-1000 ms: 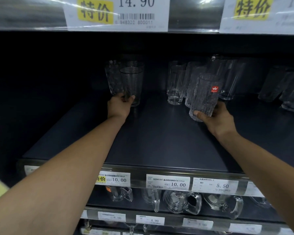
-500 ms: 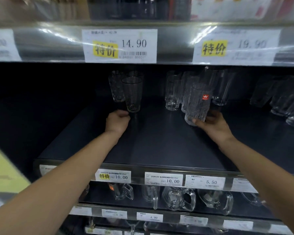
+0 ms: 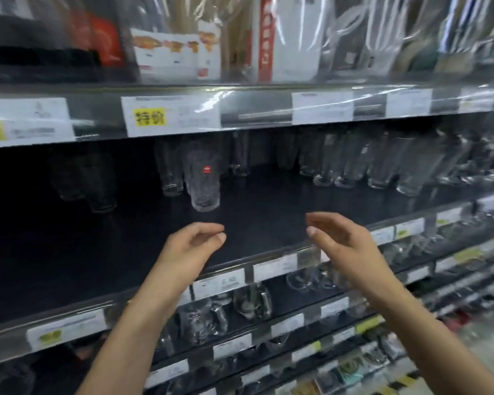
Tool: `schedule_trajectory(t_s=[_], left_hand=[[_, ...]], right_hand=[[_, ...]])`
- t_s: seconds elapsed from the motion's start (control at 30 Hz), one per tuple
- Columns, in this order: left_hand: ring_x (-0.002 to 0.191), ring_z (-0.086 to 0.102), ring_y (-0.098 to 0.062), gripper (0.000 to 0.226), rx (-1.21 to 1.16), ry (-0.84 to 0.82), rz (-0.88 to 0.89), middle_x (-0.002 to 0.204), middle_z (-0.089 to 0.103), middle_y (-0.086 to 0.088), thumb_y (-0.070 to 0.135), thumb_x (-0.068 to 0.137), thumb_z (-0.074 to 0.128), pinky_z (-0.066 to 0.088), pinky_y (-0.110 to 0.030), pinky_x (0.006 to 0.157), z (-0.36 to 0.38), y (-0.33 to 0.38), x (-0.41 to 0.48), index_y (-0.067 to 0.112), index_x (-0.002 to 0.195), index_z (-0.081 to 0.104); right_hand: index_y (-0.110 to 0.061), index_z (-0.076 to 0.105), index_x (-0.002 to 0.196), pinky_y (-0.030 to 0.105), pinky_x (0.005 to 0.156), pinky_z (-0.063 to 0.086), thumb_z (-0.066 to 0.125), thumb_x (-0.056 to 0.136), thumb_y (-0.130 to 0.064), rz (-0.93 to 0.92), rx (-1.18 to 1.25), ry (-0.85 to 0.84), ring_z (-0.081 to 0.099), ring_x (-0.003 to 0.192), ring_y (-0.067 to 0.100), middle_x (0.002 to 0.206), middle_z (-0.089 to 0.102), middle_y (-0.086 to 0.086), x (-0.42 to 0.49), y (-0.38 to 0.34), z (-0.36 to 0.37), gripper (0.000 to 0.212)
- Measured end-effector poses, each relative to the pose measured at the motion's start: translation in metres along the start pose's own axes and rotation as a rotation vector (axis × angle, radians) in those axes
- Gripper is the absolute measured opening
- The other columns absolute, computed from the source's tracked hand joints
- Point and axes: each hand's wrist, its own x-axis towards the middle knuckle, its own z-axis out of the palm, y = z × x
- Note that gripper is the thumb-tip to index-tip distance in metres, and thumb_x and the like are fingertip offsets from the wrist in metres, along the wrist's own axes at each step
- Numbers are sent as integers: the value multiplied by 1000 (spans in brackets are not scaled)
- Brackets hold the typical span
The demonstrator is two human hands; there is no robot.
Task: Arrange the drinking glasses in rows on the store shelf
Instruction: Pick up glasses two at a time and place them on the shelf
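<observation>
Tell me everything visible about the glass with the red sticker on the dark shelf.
The glass with the red sticker is a clear tumbler with a rough, textured wall and a small red label on its upper side. It stands upright on the dark shelf, left of centre, foremost in its group; another clear glass stands close at its left. Neither the left hand nor the right hand touches it; both hover nearer the camera, empty. Blur hides finer detail.

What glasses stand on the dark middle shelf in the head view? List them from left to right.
shadowed glasses → plain clear glass → textured glass with the red sticker → slim glass further back → group of tall glasses
</observation>
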Motion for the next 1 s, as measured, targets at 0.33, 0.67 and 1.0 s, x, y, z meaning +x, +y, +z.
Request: schedule_trajectory(t_s=[0.33, 0.67, 1.0], left_hand=[[95, 69, -4, 11, -99, -350, 127, 100, 75, 14, 19, 92, 67, 47, -16, 81, 190, 47, -33, 25, 99, 74], [99, 68, 1, 15, -83, -453, 141, 104, 75, 13, 17, 88, 72, 50, -25, 90, 370, 84, -40, 22, 103, 72], [98, 68, -1, 29, -79, -172, 60, 110, 71, 9, 23, 87, 73, 52, -24, 88, 514, 104, -1, 27, 114, 63]], right_hand=[[-38, 69, 111, 23, 90, 49, 67, 91, -33, 106, -49, 347, 65, 105, -3, 109, 71, -21, -83, 25, -180, 21], [-36, 69, 109, 20, 85, 48, 68, 90, -34, 164, -41, 455, 66, 98, -4, 104, 72, -22, -90, 90, -341, 19], [-36, 67, 113, 23, 91, 51, 71, 86, -41, 176, -41, 258, 64, 100, -7, 107, 71, -21, 7, 165, -476, 27]])
